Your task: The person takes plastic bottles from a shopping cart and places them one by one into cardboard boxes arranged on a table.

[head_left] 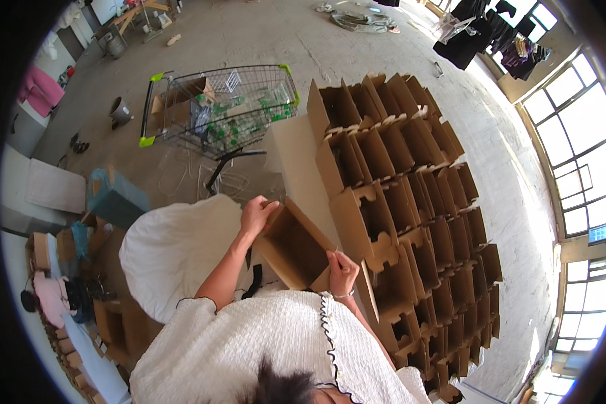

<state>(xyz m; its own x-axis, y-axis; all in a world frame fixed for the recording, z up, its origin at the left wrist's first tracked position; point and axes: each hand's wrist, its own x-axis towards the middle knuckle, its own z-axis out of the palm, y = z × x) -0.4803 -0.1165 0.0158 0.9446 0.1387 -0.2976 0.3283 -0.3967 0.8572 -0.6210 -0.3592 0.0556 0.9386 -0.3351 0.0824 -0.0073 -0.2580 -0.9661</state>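
Between my hands is an open brown cardboard box (295, 248), tilted, its inside facing up and bare. My left hand (256, 217) grips the box's far left corner, fingers closed on the edge. At the near right edge my right hand (343, 272), with a bracelet at the wrist, pinches the cardboard wall. Just to the right stand several rows of similar open cardboard boxes (400, 209), packed side by side. A white surface (304, 158) runs along their left side.
A wire shopping cart (215, 114) with green corners holds clear plastic bottles with green caps and a carton. A white cloth-covered seat (175, 256) stands at my left, with a blue bin (118, 195) behind it. Clothes (485, 34) hang at the far right, beside large windows.
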